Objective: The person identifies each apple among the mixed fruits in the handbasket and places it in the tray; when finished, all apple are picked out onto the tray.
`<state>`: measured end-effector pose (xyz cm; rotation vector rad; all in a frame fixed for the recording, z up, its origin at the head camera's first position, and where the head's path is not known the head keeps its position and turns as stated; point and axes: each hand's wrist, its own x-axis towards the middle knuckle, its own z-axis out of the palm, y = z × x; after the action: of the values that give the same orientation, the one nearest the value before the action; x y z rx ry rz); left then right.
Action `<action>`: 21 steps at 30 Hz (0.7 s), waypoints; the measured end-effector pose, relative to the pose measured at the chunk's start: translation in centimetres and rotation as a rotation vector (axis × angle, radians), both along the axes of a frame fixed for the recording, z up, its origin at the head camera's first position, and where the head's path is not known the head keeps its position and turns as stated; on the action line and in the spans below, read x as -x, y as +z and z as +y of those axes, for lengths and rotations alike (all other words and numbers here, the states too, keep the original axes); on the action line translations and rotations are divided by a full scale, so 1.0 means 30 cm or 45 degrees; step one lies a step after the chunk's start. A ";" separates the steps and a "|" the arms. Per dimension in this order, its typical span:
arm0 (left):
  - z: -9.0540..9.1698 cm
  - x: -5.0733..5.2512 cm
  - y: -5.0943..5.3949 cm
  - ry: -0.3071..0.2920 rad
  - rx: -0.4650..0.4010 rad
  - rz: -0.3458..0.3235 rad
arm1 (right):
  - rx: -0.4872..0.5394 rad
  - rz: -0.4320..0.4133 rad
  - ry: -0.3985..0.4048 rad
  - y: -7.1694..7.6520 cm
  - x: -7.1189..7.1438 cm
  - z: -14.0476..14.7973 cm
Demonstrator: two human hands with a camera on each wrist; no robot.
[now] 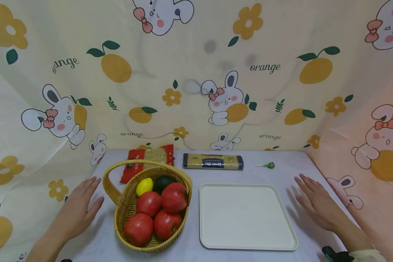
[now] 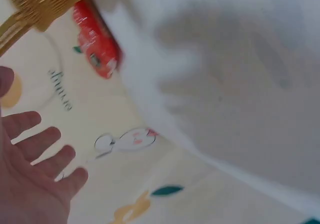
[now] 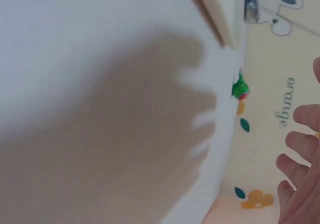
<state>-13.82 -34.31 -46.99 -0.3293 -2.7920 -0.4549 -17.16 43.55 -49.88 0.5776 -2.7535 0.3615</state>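
Observation:
My left hand (image 1: 76, 211) hovers left of a wicker basket (image 1: 118, 218), fingers extended, holding nothing. In the basket lie several red apples (image 1: 139, 229), a yellow lemon (image 1: 145, 187) and a dark green fruit (image 1: 163, 183). To the right of a cream rectangular tray (image 1: 245, 218) is my right hand (image 1: 321, 205), its fingers spread and touching no object. Both wrist views show the palms, the left hand (image 2: 37, 169) near the basket (image 2: 50, 1) and the right hand (image 3: 302, 169) at the frame's edge.
Behind the basket lies a red bag (image 1: 154, 154) of pale food. A spaghetti pack (image 1: 213, 161) and a green lollipop (image 1: 270, 165) are farther right, near the table's back edge. A printed cloth (image 1: 190, 54) hangs behind and at both sides.

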 end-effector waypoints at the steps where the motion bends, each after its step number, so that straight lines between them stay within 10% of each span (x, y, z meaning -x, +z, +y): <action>1: -0.007 -0.015 0.010 -0.004 -0.040 0.003 | 0.019 0.000 0.006 0.005 -0.003 -0.004; 13: -0.018 -0.161 0.195 0.192 -0.110 -0.368 | 0.184 -0.058 0.015 0.056 -0.046 -0.045; 21: 0.062 -0.215 0.248 -0.005 -0.251 -0.328 | 0.208 -0.080 0.004 0.086 -0.054 -0.080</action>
<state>-7.36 -32.45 -39.54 -0.2467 -2.9584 -0.8198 -15.55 41.13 -47.32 0.5370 -2.7487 0.6087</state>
